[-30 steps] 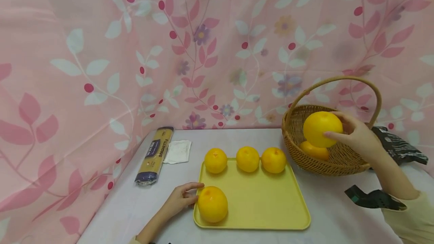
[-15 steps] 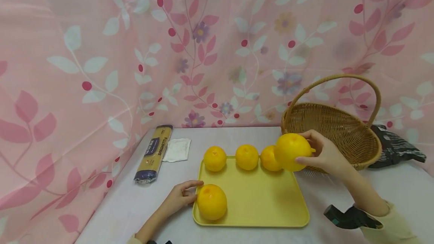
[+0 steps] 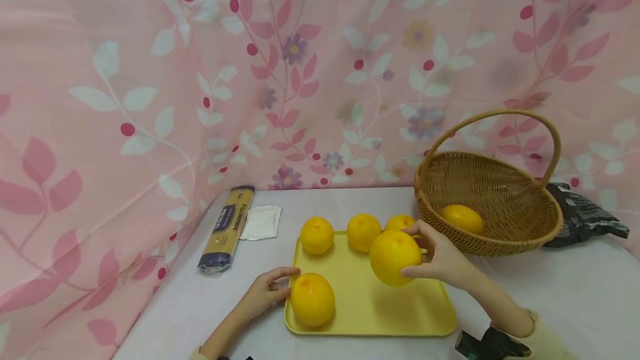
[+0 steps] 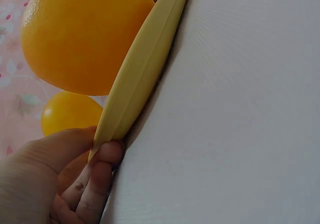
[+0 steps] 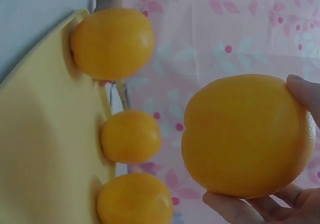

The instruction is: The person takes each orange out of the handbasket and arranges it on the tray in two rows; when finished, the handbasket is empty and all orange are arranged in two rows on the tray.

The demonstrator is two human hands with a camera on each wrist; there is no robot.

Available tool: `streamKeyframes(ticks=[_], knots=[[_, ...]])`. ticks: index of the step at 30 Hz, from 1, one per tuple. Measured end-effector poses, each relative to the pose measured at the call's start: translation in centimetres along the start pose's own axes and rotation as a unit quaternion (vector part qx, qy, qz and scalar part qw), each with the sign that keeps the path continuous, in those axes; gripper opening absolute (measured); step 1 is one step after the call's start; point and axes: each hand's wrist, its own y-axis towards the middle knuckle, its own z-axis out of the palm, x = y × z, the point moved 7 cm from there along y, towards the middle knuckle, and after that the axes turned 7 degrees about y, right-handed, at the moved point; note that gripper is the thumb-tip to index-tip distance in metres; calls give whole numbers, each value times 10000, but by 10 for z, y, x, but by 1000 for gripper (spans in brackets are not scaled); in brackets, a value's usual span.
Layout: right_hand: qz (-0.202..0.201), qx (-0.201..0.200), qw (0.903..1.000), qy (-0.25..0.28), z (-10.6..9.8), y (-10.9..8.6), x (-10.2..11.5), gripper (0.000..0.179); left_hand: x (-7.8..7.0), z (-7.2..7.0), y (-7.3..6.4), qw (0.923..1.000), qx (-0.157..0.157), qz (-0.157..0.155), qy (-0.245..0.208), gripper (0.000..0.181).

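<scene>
My right hand point(image 3: 442, 257) grips a large yellow-orange orange point(image 3: 395, 258), held above the right half of the yellow tray point(image 3: 360, 318). In the right wrist view the thumb and fingers hold this orange point(image 5: 245, 139) from opposite sides. With thumb and fingertips, my left hand point(image 3: 264, 295) pinches the tray's left rim, as the left wrist view of the tray edge point(image 4: 137, 68) shows. Just inside that rim sits another orange point(image 3: 312, 300). Along the tray's far edge stand a left orange point(image 3: 317, 235), a middle orange point(image 3: 364, 232) and a partly hidden right orange point(image 3: 399, 222).
A wicker basket point(image 3: 500, 247) with a tall handle leans at the back right, an orange point(image 3: 462, 218) inside. Behind it lies a black striped bag point(image 3: 582, 215). A spaghetti pack point(image 3: 228, 229) and a white square packet point(image 3: 262, 222) lie at the back left.
My right hand has carried the orange left and down from the basket to above the tray, now overlapping the far right orange. The left hand stays at the tray rim.
</scene>
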Motion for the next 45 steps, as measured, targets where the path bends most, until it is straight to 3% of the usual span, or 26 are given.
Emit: streamKeyframes(ticks=[14,24,34,45], knots=[[403,126,9989,-201,25,4,-23,47,-4,0,1,9997,66,143,-194,39],[973,682,9928,169,52,0,-53,51,-4,0,0,9995,91,93,-276,38],[1285,1059,9859,181,57,-3,-73,53,-6,-1,2,9998,92,108,-139,39],[1295,1328,9825,-160,62,-6,-69,57,-6,-1,0,9998,86,73,-174,39]])
